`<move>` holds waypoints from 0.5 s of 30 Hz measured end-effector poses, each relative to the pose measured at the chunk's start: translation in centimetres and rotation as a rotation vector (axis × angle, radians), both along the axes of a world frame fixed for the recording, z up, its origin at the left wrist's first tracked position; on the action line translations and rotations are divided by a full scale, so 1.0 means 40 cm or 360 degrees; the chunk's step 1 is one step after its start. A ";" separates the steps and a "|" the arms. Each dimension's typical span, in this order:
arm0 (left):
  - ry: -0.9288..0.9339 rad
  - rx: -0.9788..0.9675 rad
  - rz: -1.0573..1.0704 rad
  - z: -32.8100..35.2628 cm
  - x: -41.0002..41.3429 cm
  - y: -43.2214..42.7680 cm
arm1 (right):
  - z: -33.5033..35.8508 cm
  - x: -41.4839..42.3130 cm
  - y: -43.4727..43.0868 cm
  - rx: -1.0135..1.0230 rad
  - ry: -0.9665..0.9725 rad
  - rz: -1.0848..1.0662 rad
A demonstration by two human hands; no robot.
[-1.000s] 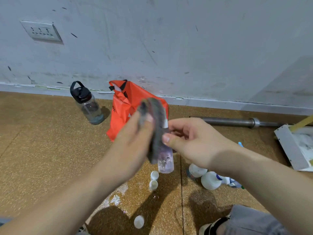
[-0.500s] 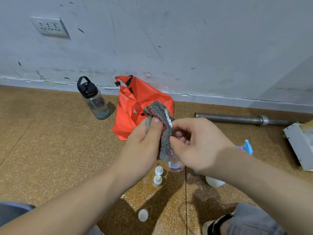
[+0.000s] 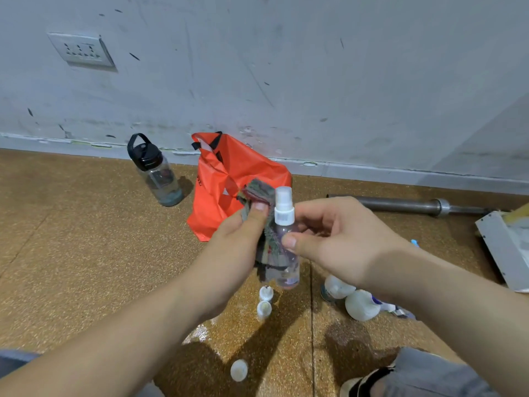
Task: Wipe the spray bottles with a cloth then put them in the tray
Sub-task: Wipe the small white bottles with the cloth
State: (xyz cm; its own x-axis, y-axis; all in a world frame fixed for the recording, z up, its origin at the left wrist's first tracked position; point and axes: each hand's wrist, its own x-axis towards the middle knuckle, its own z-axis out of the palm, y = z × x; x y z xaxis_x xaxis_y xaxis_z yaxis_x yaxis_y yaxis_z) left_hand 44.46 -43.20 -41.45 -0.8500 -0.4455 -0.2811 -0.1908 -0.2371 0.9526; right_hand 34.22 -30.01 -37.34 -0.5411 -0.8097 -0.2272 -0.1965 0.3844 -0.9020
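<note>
The right hand [image 3: 329,239] grips a small clear spray bottle [image 3: 284,242] upright above the floor [image 3: 71,239], thumb across the front of its body and fingers curled behind; its white pump top stands clear above the hand. Pressed against the bottle's left side is a dark, mottled cloth [image 3: 262,224], pinched between the thumb and fingers of the left hand [image 3: 237,253]. Behind the bottle, toward the wall, an orange bag [image 3: 226,190] slumps on the floor, with a black-lidded water bottle [image 3: 156,173] further left of it. Below the bottle lie small white caps [image 3: 264,302] (one more nearer the camera), and to its lower right a few white bottles [image 3: 360,305], partly hidden by the right forearm. At the right edge, well apart from the bottle, sits what may be the white tray [image 3: 498,250].
</note>
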 end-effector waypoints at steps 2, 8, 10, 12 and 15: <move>-0.0160 0.0299 -0.0041 -0.006 -0.011 -0.011 | 0.000 -0.005 0.001 -0.0070 -0.0230 -0.0063; -0.0181 -0.0575 -0.0324 0.012 -0.002 -0.015 | -0.006 -0.017 0.002 -0.0011 -0.0340 -0.0169; -0.0151 -0.1246 -0.0389 0.015 0.014 -0.015 | -0.012 -0.016 0.007 -0.0048 -0.0343 -0.0139; -0.0015 -0.1419 -0.0260 0.008 0.022 -0.020 | -0.012 -0.012 0.011 -0.0098 -0.0406 -0.0062; 0.0140 -0.0849 0.0034 0.010 0.014 -0.027 | -0.008 -0.011 0.010 -0.0185 -0.0516 0.0084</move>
